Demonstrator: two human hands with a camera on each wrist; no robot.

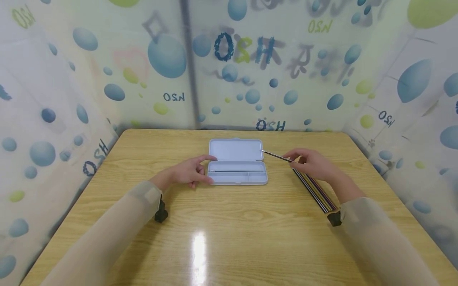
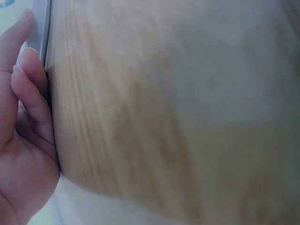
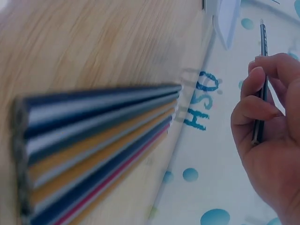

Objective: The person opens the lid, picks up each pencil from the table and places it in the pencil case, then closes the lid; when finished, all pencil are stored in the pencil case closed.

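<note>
An opened pale pencil case (image 1: 236, 183) lies on the table, its lid (image 1: 235, 149) folded back. One dark pencil (image 1: 232, 171) lies lengthwise in its tray. My left hand (image 1: 189, 171) holds the case's left end between index finger and thumb; the left wrist view shows the other fingers bent beside the case edge (image 2: 41, 30). My right hand (image 1: 311, 163) pinches a dark pencil (image 1: 277, 155), light tip pointing left to the lid's right edge. That pencil (image 3: 263, 47) slants upward in the right wrist view. Below the right hand lies a row of pencils (image 1: 312, 188).
Several pencils (image 3: 98, 131) lie side by side, dark, yellowish and reddish. The wooden table (image 1: 236, 238) meets a patterned curtain (image 1: 286, 71) at its back edge, with more patterned sheets at both sides. Small black devices sit at both wrists.
</note>
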